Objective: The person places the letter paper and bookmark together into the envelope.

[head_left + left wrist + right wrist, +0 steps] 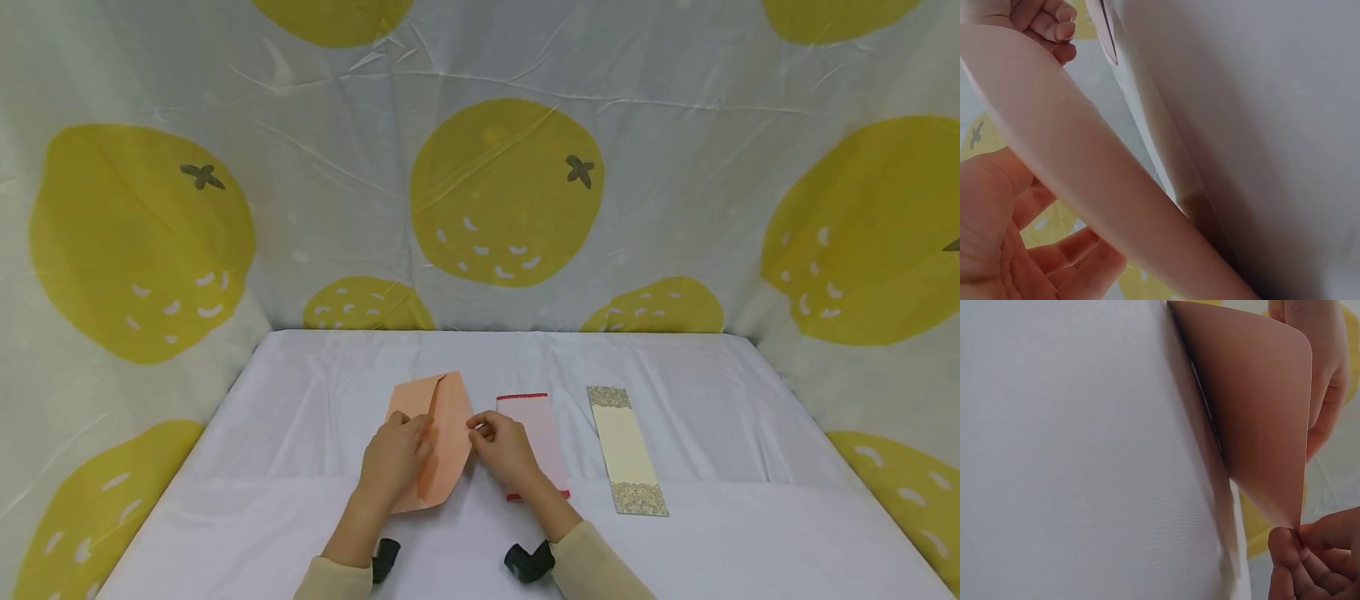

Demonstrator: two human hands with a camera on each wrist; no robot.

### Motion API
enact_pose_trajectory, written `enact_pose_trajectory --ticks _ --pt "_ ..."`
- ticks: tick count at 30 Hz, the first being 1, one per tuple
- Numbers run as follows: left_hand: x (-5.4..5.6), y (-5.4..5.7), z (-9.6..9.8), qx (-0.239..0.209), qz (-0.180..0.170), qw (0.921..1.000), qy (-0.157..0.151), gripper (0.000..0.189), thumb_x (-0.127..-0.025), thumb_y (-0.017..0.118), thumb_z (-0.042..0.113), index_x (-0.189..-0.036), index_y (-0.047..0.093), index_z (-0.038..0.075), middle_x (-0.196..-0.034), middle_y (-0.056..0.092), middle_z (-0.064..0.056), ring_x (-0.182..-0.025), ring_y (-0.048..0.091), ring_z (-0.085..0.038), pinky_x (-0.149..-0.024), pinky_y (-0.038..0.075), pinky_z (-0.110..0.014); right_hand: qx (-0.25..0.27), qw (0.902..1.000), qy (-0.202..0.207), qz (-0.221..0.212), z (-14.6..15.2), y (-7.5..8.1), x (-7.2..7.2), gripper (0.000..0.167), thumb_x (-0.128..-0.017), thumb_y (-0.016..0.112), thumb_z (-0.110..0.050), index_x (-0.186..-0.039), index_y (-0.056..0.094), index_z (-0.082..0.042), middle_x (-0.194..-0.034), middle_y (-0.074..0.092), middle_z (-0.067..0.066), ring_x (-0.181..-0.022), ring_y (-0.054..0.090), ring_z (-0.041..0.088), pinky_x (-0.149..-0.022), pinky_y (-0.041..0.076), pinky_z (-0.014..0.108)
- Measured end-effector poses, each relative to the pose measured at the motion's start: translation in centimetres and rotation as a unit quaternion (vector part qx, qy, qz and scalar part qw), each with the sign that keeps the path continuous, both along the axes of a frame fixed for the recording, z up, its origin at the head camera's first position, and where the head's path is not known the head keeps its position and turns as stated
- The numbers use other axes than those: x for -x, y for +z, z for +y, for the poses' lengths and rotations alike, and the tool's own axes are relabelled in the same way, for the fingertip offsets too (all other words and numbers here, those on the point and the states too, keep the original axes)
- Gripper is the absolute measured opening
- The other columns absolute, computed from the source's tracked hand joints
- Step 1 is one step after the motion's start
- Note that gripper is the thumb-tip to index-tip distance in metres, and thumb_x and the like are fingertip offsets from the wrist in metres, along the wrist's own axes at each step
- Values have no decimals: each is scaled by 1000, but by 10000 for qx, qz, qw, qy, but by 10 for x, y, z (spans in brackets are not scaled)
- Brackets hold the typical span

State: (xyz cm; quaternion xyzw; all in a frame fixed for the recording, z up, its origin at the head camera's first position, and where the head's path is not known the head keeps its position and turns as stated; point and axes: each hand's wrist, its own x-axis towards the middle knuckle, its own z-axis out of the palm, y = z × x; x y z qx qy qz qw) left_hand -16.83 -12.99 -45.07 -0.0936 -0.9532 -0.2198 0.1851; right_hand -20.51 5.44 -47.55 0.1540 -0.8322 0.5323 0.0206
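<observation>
A peach paper envelope (pixel 452 442) is tilted up off the white cloth, its flap standing out toward the right. My left hand (pixel 397 454) grips its body from the left; in the left wrist view, the thumb and fingers of the left hand (pixel 997 231) lie on either side of the paper. At the flap's right edge, my right hand (pixel 501 446) pinches the paper between thumb and fingertip. The right wrist view shows this pinch at the corner of the broad flap (pixel 1254 387), with the right hand (pixel 1329 556) below it.
Just right of the envelope lies a pale pink card (pixel 542 433) with red ends, partly behind the right hand. Farther right is a long cream card (pixel 624 446) with gold patterned ends. A white cloth (pixel 720 533) covers the table; lemon-print curtains (pixel 337 183) enclose it.
</observation>
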Motion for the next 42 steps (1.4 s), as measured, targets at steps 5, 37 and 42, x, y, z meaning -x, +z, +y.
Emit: enact_pose_trajectory --ticks 5,37,42 --pt "0 2 0 73 -245 9996 145 28 -80 70 9 -108 72 9 -88 59 -12 -66 59 -27 -49 48 -39 -24 10000 -49 21 1 -1 -1 11 -87 62 1 -96 68 1 -73 65 1 -61 58 8 -55 47 23" --pt "2 2 -14 -1061 -857 9907 -35 41 -77 68 9 -118 69 10 -106 68 -16 -63 50 -19 -61 45 -38 274 9994 -10 -188 2 -1 -4 11 -89 63 -1 -98 68 -1 -74 67 2 -61 59 10 -55 47 23" --pt "2 1 -13 -954 -828 9920 -34 40 -76 67 8 -116 69 10 -105 68 -15 -82 63 -29 -71 51 -47 503 9983 78 -275 3 5 -5 13 -90 64 -3 -101 68 -1 -78 68 4 -66 64 21 -57 49 24"
